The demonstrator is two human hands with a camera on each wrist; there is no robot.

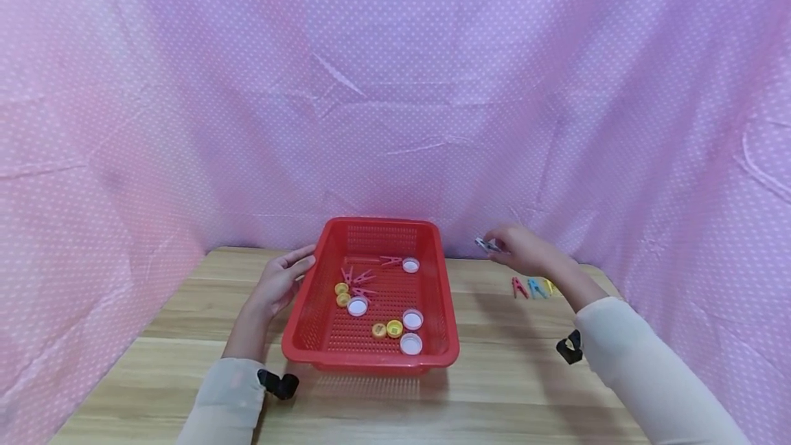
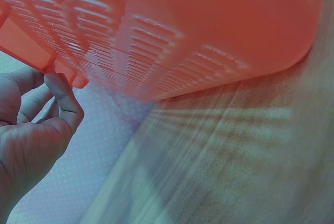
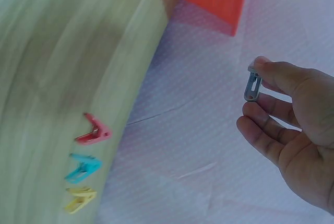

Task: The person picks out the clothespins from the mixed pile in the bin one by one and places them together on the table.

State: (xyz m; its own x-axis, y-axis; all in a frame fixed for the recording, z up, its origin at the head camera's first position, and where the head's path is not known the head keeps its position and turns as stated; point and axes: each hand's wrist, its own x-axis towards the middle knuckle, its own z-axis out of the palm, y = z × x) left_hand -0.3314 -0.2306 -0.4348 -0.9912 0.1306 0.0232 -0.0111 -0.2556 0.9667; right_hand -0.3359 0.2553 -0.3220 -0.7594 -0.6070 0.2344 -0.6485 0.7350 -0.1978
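Observation:
A red perforated plastic basket [image 1: 371, 360] stands on the wooden table with its wide opening facing up. My left hand [image 1: 276, 286] pinches its left rim between thumb and fingers, as the left wrist view also shows. Above the table's back edge, right of the basket, my right hand [image 1: 524, 250] holds a grey clothespin [image 3: 253, 85] between thumb and index finger; the other fingers are loosely bent. Inside the basket lie several pink clothespins [image 1: 363, 292], several yellow bottle caps [image 1: 394, 329] and several white round lids [image 1: 412, 344].
To the right on the table [image 1: 494, 376] lie a red clothespin [image 3: 94, 130], a blue clothespin [image 3: 83, 167] and a yellow clothespin [image 3: 80, 199] in a row; the right forearm partly covers the yellow one in the head view. A pink dotted curtain [image 1: 395, 88] hangs behind the table.

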